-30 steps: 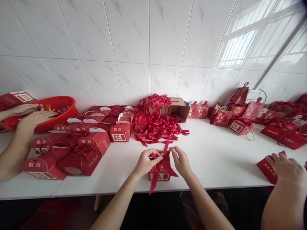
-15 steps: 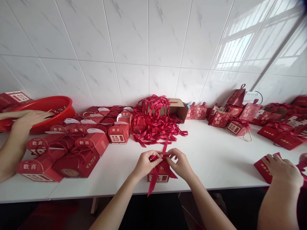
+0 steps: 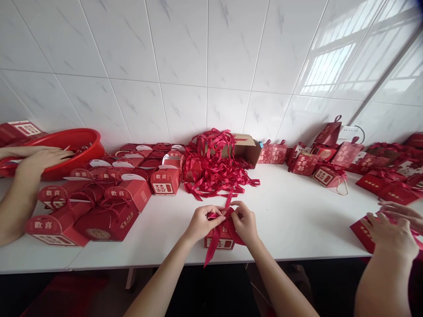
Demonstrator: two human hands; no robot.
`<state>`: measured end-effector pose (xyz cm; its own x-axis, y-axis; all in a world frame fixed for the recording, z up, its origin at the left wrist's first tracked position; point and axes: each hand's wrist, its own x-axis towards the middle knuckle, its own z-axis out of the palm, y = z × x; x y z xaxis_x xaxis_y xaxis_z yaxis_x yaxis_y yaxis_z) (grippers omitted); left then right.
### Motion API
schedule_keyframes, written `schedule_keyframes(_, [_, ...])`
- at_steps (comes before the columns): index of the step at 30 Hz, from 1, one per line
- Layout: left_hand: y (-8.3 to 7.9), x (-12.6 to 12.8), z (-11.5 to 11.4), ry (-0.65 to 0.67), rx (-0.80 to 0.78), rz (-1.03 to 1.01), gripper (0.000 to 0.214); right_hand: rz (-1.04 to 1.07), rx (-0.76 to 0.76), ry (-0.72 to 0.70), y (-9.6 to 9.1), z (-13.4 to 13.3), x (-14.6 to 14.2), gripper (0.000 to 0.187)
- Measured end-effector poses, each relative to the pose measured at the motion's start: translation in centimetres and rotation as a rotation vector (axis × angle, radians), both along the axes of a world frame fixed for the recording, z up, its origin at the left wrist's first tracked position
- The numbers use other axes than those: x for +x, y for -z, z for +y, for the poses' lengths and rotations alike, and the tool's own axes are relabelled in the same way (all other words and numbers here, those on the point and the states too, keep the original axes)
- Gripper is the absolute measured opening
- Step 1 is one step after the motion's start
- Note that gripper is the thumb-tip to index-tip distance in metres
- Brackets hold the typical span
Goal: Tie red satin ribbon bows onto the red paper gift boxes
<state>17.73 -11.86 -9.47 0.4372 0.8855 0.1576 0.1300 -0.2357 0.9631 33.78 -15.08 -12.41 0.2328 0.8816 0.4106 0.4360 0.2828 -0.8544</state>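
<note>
Left hand (image 3: pixel 200 223) and right hand (image 3: pixel 246 223) pinch red ribbon (image 3: pixel 213 247) in their fingers (image 3: pixel 214 221) (red box (image 3: pixel 226 244) beneath)

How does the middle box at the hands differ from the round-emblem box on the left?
The middle box has a flat ribbon over it; the emblem box carries a twisted cord. The middle box looks smaller than the emblem box. The left hand and right hand hold the middle box's ribbon; no hand touches the emblem box. Both are red, on the white table.
</note>
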Motion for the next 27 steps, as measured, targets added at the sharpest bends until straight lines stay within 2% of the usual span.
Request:
schedule_keyframes(5, [0.1,-0.1,0.2,0.008,0.000,-0.004,0.021,0.062,0.013,0.065,0.6,-0.1,-0.7,0.018])
schedule_keyframes(10, [0.3,-0.1,0.4,0.021,0.000,-0.003,0.021,-0.018,0.009,0.032,0.6,0.1,0.2,0.019])
schedule_keyframes(13, [0.5,0.1,0.6,0.012,0.005,-0.006,0.020,-0.107,0.000,0.004,0.3,0.4,0.7,0.005])
schedule_keyframes(18, [0.7,0.3,0.7,0.004,0.020,-0.013,0.021,-0.274,0.029,-0.023,-0.3,0.7,0.7,0.029])
schedule_keyframes(27, [0.5,0.1,0.4,0.016,0.042,0.009,0.020,-0.475,0.146,-0.051,0.1,0.6,1.7,0.027])
